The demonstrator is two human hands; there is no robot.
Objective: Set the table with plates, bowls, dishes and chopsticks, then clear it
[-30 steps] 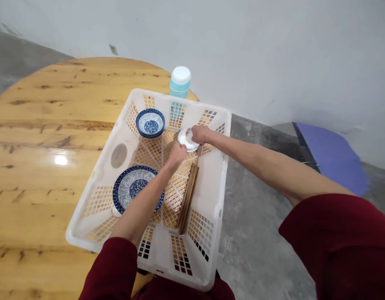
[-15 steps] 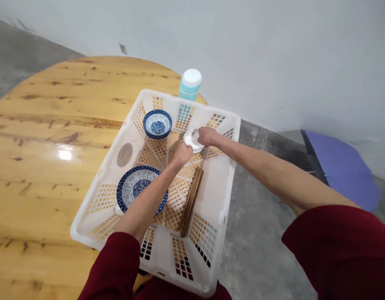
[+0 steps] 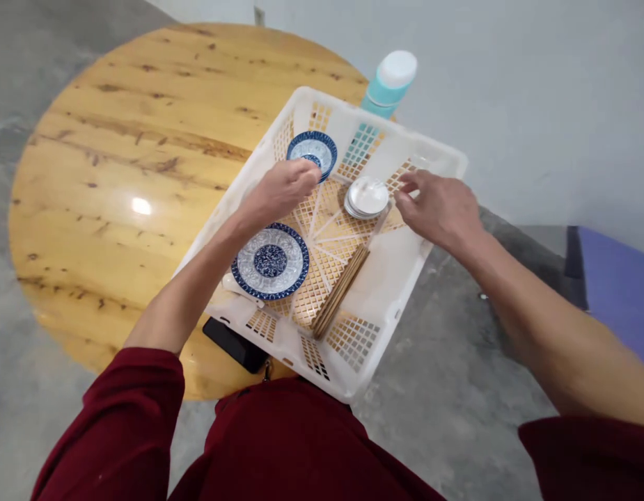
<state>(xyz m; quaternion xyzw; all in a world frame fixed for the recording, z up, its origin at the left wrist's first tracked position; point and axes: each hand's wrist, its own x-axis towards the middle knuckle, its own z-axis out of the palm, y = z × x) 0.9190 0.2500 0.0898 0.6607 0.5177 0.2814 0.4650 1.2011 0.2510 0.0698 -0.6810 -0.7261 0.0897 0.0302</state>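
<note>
White dishes (image 3: 368, 195) already stacked in basket (image 3: 395, 257), between right hand (image 3: 443, 209) with narrowly parted, empty fingers and curled left hand (image 3: 284, 188), with unclear hold and remainder.

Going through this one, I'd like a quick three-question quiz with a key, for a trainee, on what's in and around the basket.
1. True or false: the chopsticks lie inside the basket.

2. Multiple choice: which item stands outside the basket, just beyond its far side?
A) the plate
B) the bottle
C) the spoon

3. Fill in: the right hand is closer to the small, plain ____ dishes than to the patterned bowls.

Key: 1. True; 2. B; 3. white
</note>
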